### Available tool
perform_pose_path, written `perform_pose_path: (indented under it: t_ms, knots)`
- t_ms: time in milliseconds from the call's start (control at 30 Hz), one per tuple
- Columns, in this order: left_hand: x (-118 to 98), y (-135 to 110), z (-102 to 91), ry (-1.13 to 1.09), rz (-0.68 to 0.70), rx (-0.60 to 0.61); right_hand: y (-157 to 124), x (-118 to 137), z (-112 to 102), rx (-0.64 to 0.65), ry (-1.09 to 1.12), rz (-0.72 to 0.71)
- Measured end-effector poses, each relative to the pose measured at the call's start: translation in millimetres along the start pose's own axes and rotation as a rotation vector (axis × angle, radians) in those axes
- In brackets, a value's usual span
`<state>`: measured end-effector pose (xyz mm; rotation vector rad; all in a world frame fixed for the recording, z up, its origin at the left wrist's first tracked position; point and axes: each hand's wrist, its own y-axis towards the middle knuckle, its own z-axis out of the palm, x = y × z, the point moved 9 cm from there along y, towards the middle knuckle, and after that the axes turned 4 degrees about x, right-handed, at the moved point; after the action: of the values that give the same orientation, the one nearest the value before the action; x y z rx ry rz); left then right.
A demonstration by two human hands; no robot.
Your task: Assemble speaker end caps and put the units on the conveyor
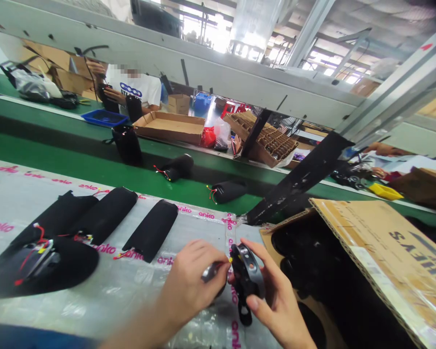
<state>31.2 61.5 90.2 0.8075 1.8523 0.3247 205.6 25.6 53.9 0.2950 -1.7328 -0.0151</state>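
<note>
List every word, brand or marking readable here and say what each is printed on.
"anko": repeated in pink on the clear plastic sheet covering the table.
"SHEVS", as far as it reads: large dark letters, upside down, on the cardboard sheet.
Blue lettering on the co-worker's white T-shirt: too blurred to read.

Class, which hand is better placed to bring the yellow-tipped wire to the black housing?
Left, probably: the left hand pinches the wire beside the housing, while the right hand grips that housing.
</note>
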Motion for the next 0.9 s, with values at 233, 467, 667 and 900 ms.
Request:
perform_pose_path:
  t_ms: [233,467,667,900]
  knots:
    - [2.7,5.5,-1.4,-0.006,-0.031,0.082,3.3,-0.2,-3.7,0.058,-0.035,-0.002]
    - [-8.4,14.1,10.1,0.152,0.1,0.231,10.8,6.9,-5.5,0.057,-0.029,0.039]
    - [2.3,12.7,4.8,-0.001,-0.031,0.145,9.0,-9.1,-8.8,-0.002,0.007,0.075]
    - [1.0,8.5,4.9,-0.041,-0.008,0.137,6.1,-34.2,-13.7,0.011,0.164,0.085]
